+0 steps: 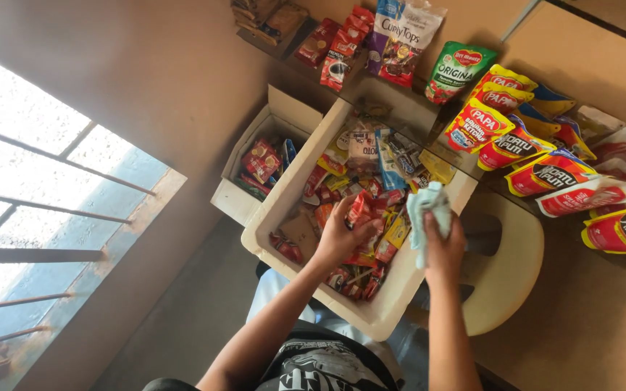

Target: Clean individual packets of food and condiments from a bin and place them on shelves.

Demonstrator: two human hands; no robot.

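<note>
Down over the white cardboard box we go, and it is crammed with small snack and drink sachets. The left hand is right inside the box, fingers curled tight around a red sachet, which sticks up out of the top of the fist, just above the heap near the box's middle. More red and yellow sachets lie touching that hand on its right side.

Over at the box's right edge, the right hand is clenched on a pale blue-green cloth; the cloth bunches up above the knuckles and hangs over the box rim. So both hands are closed, each with something in its grip, and they sit near each other with a strip of sachets between them.

Left of the white box sits a smaller open carton with a few red packets inside. Beyond the box's far side, a shelf carries red coffee sachets and a green sauce pouch. To the box's right, yellow and red ketchup pouches are stacked overlapping, and a cream plastic chair stands just beside the box's right wall.
</note>
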